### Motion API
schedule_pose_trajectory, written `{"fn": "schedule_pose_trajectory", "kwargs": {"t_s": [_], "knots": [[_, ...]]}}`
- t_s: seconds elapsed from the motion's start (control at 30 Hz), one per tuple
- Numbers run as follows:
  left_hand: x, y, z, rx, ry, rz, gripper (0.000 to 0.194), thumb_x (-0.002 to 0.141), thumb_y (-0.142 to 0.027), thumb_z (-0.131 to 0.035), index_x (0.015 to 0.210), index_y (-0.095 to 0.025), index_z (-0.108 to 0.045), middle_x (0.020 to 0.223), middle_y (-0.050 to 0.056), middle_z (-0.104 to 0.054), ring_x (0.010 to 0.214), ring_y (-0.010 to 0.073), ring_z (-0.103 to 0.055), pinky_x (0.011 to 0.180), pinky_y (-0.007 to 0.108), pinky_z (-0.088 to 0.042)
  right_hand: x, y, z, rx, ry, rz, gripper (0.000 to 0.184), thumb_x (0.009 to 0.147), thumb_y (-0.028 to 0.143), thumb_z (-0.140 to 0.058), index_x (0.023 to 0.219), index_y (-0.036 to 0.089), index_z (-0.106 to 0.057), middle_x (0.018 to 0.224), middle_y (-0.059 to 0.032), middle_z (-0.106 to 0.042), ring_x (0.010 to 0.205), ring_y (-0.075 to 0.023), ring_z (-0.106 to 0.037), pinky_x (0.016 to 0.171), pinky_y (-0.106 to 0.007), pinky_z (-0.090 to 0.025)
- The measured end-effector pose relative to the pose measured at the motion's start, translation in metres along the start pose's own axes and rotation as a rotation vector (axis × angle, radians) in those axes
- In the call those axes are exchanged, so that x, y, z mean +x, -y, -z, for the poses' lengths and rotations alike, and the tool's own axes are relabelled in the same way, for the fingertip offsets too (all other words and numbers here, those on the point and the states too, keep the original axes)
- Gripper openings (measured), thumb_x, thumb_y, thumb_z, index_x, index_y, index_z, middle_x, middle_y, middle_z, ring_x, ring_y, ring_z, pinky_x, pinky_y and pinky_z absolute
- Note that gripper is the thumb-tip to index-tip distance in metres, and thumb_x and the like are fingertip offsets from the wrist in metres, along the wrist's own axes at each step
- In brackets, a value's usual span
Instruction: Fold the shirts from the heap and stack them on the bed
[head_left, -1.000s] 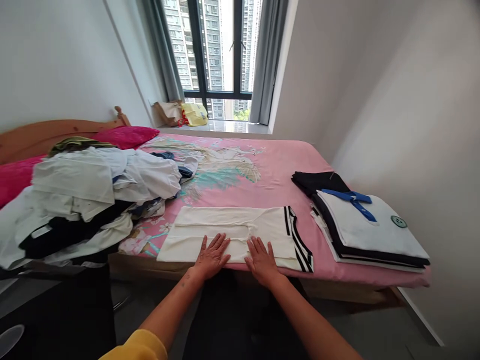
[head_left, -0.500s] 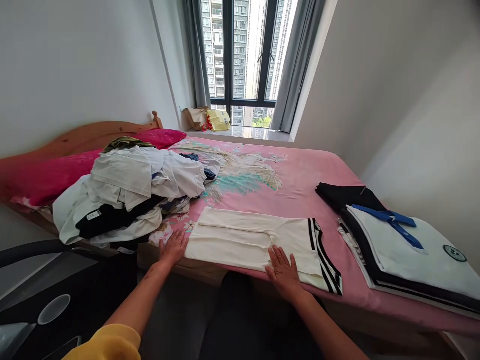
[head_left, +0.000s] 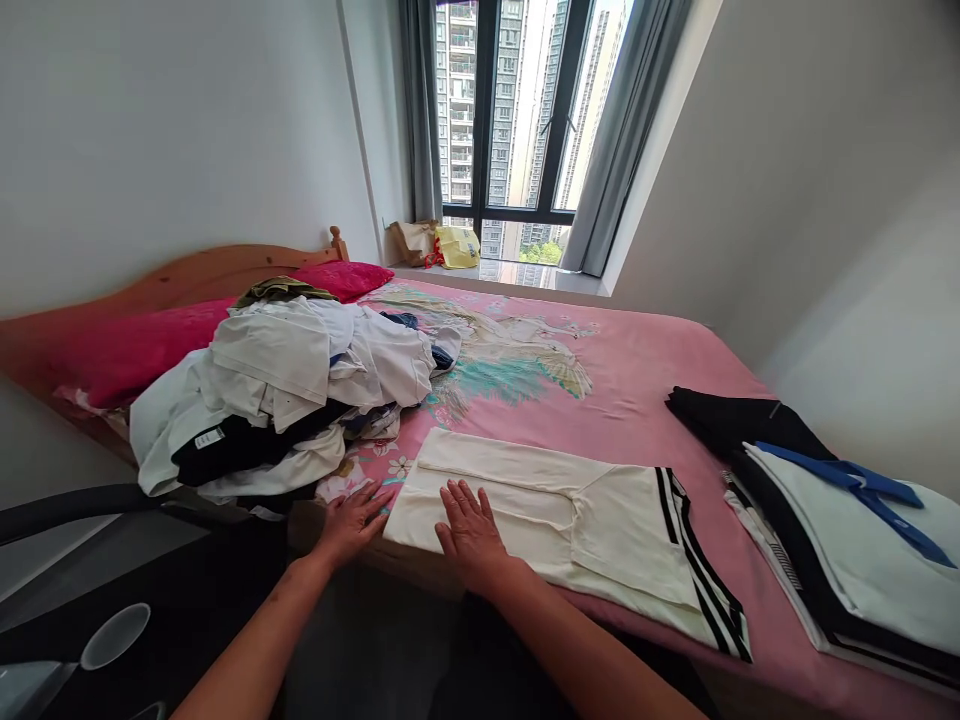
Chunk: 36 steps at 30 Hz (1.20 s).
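Observation:
A cream garment [head_left: 517,490] with black stripes at its right end lies folded in a long flat shape along the near edge of the bed. My right hand [head_left: 472,530] rests palm down on its left part, fingers spread. Just off its left end, my left hand [head_left: 352,522] lies flat on the bed's near edge, fingers stretched out, its fingertips close to the cloth. Neither hand grips anything.
On the left is a heap of loose clothes [head_left: 277,370], mostly white, before red pillows [head_left: 150,345]. A folded stack [head_left: 877,560] with a blue tie [head_left: 862,482] and black clothing [head_left: 742,420] lie at right. Pink bedding [head_left: 637,350] covers the bed.
My right hand has slid left along the cream garment, from its middle to its left part. My left hand stays by the left end. The view has shifted slightly.

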<state>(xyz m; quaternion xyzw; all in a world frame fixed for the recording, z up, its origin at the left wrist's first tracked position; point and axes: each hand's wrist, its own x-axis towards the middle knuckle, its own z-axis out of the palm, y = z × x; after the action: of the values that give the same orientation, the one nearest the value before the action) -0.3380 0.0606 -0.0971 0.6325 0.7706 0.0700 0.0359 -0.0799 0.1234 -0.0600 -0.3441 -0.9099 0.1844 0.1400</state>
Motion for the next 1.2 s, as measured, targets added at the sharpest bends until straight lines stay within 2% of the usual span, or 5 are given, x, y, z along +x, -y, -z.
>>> {"fn": "schedule_pose_trajectory", "kwargs": {"t_s": [0.23,0.37,0.53,0.73,1.2], "knots": [[0.011,0.019,0.004,-0.04,-0.018,-0.1,0.039,0.088,-0.033,-0.043,0.125,-0.045,-0.051,0.133,-0.002,-0.052,0.12,0.0233,-0.046,0.095,0.04,-0.034,0.074,-0.005,-0.038,-0.053,-0.006,-0.181,0.061,0.094,0.044,-0.023,0.144,0.009,-0.025,0.152,-0.0111,-0.015,0.141,-0.0238,-0.006,0.112,-0.047,0.003],[0.024,0.021,0.002,-0.041,-0.046,-0.112,0.04,0.089,-0.043,-0.041,0.128,-0.041,-0.049,0.125,0.003,-0.056,0.112,0.0231,-0.049,0.087,0.038,-0.038,0.091,-0.012,-0.059,-0.077,0.038,-0.195,0.072,0.09,0.055,-0.026,0.144,0.008,-0.023,0.152,-0.0135,-0.012,0.141,-0.0255,-0.002,0.11,-0.051,0.009],[0.035,0.027,-0.002,-0.021,-0.045,-0.222,0.048,0.084,-0.051,-0.046,0.13,-0.038,-0.049,0.121,0.006,-0.056,0.109,0.0245,-0.05,0.09,0.039,-0.037,0.102,-0.012,-0.069,-0.056,0.049,-0.167,0.064,0.093,0.05,-0.018,0.145,0.012,-0.022,0.153,-0.0084,-0.013,0.141,-0.0216,-0.004,0.11,-0.05,0.009],[0.041,0.036,-0.003,0.072,-0.015,-0.39,0.058,0.082,-0.052,-0.049,0.137,-0.041,-0.034,0.15,0.004,-0.029,0.134,0.0296,-0.028,0.108,0.057,-0.003,0.101,-0.014,-0.071,-0.005,-0.045,-0.182,0.056,0.096,0.04,-0.015,0.143,0.015,-0.029,0.151,-0.0055,-0.021,0.141,-0.0186,-0.01,0.113,-0.044,0.003],[0.072,-0.015,-0.023,0.065,-0.067,-0.041,0.049,0.085,-0.039,-0.046,0.134,-0.036,-0.043,0.149,0.008,-0.031,0.136,0.0275,-0.026,0.107,0.057,-0.01,0.102,-0.017,-0.075,0.103,-0.221,-0.216,0.048,0.095,0.03,-0.026,0.137,0.012,-0.04,0.145,-0.0074,-0.036,0.138,-0.0187,-0.023,0.114,-0.04,-0.008]]}}
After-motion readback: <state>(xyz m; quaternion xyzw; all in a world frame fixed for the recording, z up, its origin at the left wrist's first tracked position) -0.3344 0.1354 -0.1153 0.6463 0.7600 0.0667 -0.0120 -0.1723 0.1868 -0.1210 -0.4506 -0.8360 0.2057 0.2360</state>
